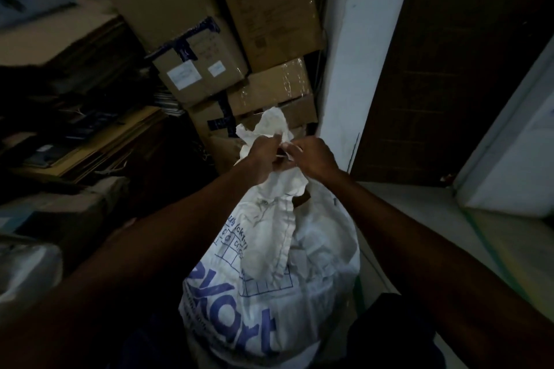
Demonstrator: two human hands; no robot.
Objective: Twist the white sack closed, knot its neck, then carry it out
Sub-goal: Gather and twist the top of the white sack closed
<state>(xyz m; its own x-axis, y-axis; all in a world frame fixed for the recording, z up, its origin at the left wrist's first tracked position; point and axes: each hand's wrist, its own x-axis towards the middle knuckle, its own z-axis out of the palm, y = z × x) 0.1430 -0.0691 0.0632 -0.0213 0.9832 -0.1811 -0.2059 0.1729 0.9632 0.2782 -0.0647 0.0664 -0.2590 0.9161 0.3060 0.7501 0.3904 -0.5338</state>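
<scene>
A full white sack [314, 263] with blue printed lettering stands on the floor right in front of me, between my outstretched arms. Its neck [271, 126] is bunched together and sticks up above my fists. My left hand [262, 159] grips the gathered neck from the left. My right hand [313, 156] grips it from the right, and the two hands nearly touch. A small gap in the fabric shows dark just below my right wrist. How far the neck is twisted is hidden by my fingers.
Stacked cardboard boxes [209, 39] rise directly behind the sack. Flattened cardboard and clutter [75, 141] fill the dim left side. A white wall edge [344, 69] and a dark wooden door [449, 69] stand to the right, with pale floor [419, 219] beside the sack.
</scene>
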